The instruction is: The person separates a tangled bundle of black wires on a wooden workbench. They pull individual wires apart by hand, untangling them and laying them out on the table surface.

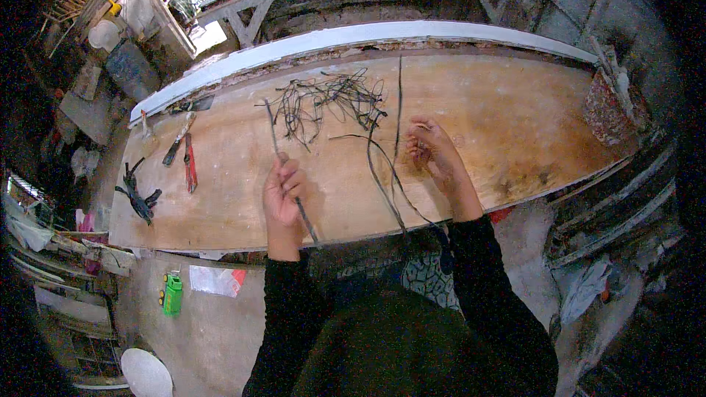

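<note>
My left hand [283,195] is closed around a thin, straight dark grey strip [307,225], which slants from beside the tangle down to the near table edge. Whether it is a rod or a taut cord I cannot tell. My right hand [435,153] hovers over the board with its fingers bent and apart, slightly blurred, and nothing visible in them. Just left of it, a straight black cord [399,95] runs across the wood. Looser black cords [379,173] curve down over the near edge toward my lap. Beyond both hands lies a tangled heap of thin black cord [331,99].
On the wooden tabletop [228,213], red-handled pliers [190,165], a dark-bladed tool [176,143] and a black bundle [138,192] lie at left. A speckled container [612,106] stands at far right. A white rail [353,32] borders the back. A green toy truck [172,294] is on the floor.
</note>
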A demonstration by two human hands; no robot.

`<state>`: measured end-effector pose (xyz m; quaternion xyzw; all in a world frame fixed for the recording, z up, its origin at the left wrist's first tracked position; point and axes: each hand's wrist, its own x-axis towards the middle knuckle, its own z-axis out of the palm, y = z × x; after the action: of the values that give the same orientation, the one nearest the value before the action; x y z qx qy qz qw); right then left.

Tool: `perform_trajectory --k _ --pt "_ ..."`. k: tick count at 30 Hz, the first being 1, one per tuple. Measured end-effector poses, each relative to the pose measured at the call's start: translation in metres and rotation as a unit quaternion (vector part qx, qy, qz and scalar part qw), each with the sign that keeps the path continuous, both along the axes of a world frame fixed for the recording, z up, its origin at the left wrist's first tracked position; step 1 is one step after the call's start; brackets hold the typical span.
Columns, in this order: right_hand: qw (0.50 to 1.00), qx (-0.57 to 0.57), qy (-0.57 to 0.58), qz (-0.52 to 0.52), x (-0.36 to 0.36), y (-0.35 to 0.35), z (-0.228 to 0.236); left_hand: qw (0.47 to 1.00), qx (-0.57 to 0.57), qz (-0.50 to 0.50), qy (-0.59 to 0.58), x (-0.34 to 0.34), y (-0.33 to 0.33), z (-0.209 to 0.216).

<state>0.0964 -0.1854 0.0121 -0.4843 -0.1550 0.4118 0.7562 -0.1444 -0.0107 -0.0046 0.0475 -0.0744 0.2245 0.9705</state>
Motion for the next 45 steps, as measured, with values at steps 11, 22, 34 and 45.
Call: perform_trajectory --k 11,22,34,45 --pt "0.724 0.559 0.383 0.131 -0.006 -0.055 -0.013 0.987 -0.109 0.041 -0.112 -0.042 -0.034 -0.01" --pt "0.711 0.579 0.353 0.189 -0.042 -0.107 -0.047 0.986 -0.138 -0.013 -0.093 -0.084 -0.079 -0.035" --pt "0.849 0.048 -0.526 -0.011 -0.09 -0.112 0.018 0.833 0.381 -0.144 0.375 -0.056 -0.124 0.022" --pt "0.644 -0.176 -0.691 0.277 -0.082 -0.105 0.061 0.587 0.714 -0.046 0.38 -0.056 -0.114 0.068"
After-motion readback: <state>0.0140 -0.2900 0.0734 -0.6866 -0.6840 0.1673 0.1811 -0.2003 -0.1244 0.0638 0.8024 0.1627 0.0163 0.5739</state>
